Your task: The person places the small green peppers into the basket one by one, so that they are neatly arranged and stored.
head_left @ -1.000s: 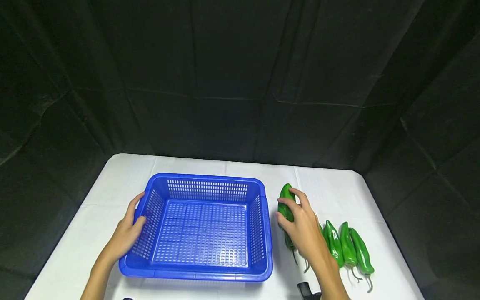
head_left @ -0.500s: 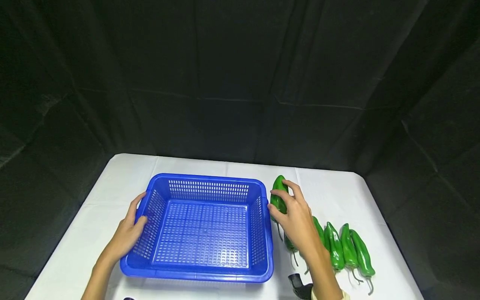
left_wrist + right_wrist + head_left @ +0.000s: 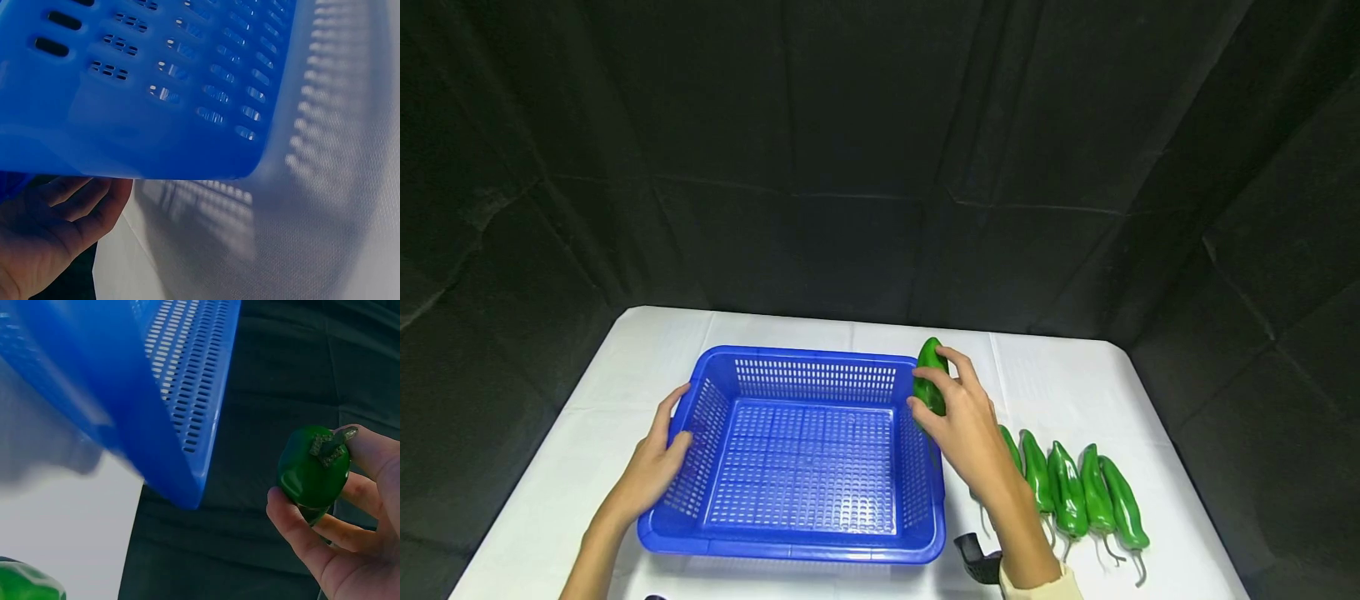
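A blue plastic basket (image 3: 790,551) with slotted walls stands on the white table, its inside bare in the head view. My left hand (image 3: 651,467) grips its left rim, thumb inside and fingers outside; the left wrist view shows those fingers (image 3: 106,209) at the basket's edge. Between thumb and fingers my right hand (image 3: 966,425) pinches a green pepper (image 3: 931,379) over the basket's right rim. From the right wrist, the pepper (image 3: 315,465) shows stem end toward the camera, beside the blue basket wall (image 3: 187,412).
Several more green peppers (image 3: 1067,487) lie in a row on the white table (image 3: 1045,383), right of the basket. A black strap-like piece (image 3: 977,558) sits at my right wrist. Black cloth (image 3: 880,167) hangs behind the table and at both sides.
My right hand has carried the pepper leftward and up, from beside the basket to over its right rim. The left hand and the basket have stayed in place.
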